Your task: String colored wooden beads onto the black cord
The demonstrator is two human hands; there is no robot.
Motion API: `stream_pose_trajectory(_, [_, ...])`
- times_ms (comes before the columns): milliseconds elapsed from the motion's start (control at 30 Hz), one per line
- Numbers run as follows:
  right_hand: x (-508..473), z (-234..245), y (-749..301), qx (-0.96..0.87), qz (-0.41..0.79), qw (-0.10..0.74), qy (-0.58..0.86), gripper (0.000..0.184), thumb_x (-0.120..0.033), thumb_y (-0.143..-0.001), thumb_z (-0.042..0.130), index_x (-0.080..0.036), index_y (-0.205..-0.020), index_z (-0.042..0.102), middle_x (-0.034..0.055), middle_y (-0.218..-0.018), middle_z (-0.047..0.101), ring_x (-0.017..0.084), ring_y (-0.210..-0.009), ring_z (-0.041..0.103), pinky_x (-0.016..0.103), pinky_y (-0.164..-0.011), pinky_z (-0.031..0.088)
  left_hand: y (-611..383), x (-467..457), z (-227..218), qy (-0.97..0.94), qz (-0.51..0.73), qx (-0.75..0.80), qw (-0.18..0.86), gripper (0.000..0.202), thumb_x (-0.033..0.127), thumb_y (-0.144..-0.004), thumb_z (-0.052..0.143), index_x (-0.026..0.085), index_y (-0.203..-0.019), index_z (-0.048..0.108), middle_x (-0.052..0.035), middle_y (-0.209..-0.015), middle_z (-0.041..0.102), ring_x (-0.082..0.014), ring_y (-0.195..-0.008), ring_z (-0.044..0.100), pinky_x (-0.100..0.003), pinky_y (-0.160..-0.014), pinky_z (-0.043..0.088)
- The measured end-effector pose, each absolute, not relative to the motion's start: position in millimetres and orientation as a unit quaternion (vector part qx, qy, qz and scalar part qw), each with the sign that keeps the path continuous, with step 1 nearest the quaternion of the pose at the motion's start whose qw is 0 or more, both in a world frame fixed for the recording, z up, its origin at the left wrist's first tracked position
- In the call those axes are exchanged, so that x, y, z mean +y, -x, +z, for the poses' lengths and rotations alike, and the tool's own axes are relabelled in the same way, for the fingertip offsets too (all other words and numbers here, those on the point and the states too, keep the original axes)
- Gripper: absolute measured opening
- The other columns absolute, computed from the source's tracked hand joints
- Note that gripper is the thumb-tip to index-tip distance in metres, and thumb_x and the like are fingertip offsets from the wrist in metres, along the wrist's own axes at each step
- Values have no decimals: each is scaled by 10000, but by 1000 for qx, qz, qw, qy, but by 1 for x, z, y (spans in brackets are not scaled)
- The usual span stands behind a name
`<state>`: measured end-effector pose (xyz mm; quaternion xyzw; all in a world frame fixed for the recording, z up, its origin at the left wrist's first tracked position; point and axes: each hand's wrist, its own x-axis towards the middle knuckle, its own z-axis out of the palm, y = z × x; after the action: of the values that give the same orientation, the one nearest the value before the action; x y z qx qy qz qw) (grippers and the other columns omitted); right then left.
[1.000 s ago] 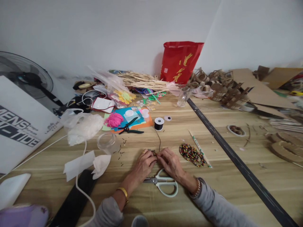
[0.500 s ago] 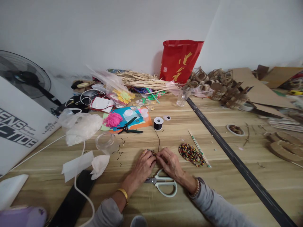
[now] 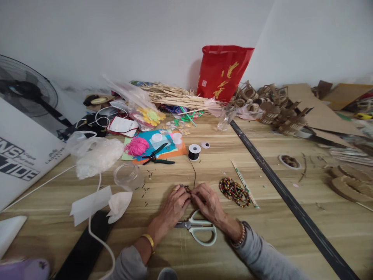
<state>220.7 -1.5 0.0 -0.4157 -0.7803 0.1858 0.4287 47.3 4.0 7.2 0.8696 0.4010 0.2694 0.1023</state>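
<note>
Fingertips meet at a beaded strand [image 3: 185,188] on the tabletop [image 3: 163,177], little changed from a second ago.
The left hand [image 3: 175,201] pinches the strand; the right hand [image 3: 209,203] pinches dark cord [image 3: 194,173], running as before from its spool [image 3: 194,152].

small beaded strand [image 3: 185,188], bunched, partly hidden, thin dark cord [image 3: 194,172], slightly curved, leading to upright black-wound white spool [image 3: 194,154]

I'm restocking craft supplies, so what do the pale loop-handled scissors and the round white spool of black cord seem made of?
Pale loop-handled scissors: probably smooth plastic handles, evenly coloured; likely metal blades, judging by their grey look. Round white spool: likely plastic, its rim plain and uniform. Black cord: dull, flexible, perhaps textile; fibre unclear.
</note>
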Motion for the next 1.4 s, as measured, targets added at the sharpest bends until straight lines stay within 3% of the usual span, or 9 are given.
stream_pose_trajectory(300, [-4, 3, -221, -772, 212, 452, 394, 109, -189, -931, 500, -204, -851, 573, 45, -773, 587, 188, -752, 538, 305, -652, 446, -42, 7, 9, -748, 412, 435, 284, 118, 85, -781, 619, 161, -725, 690, -50, -711, 708, -191, -718, 636, -297, -694, 506])
stream_pose_trajectory(633, [-5, 3, -221, -782, 216, 453, 370, 97, -174, -929, 504, -202, -871, 577, 50, -793, 597, 191, -779, 547, 323, -686, 466, -34, 7, 15, -645, 403, 485, 432, 78, 148, -719, 655, 143, -720, 733, -55, -724, 747, -180, -694, 680, -243, -666, 525])
stream_pose_trajectory(1400, [-5, 8, -218, -797, 209, 448, 347, 104, -159, -925, 498, -200, -859, 567, 47, -777, 600, 183, -758, 543, 299, -669, 454, -32, 8, 9, -662, 425, 440, 432, 89, 125, -719, 660, 139, -736, 746, -73, -740, 749, -190, -720, 685, -261, -693, 525])
